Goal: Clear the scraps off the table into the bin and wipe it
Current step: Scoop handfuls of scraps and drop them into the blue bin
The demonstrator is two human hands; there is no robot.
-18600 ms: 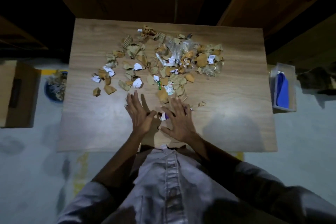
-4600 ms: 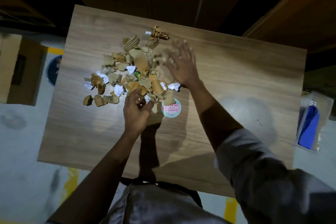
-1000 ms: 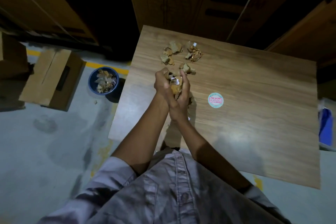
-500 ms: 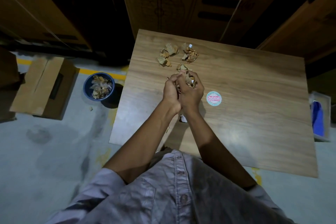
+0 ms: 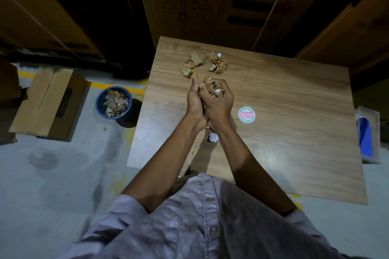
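The cardboard scraps (image 5: pixel 216 92) are bunched above the surface (image 5: pixel 284 132) in the right hand (image 5: pixel 219 105), its fingers (image 5: pixel 227 90) curled round them. The left hand (image 5: pixel 194 104) walls the side with straight, pressed-together fingers (image 5: pixel 194 86). Carried to the blue bin (image 5: pixel 97 104) at nine o'clock, loose pieces may slip onto the floor (image 5: pixel 63 174).

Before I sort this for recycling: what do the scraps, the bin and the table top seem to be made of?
Scraps: mostly brown corrugated cardboard, matt; ridged fluting shows.
White wad: looks like crumpled paper.
Bin: probably plastic, smooth blue wall, though too dark to be sure.
Table: wood-grain top with a slight sheen, possibly laminate rather than solid wood.
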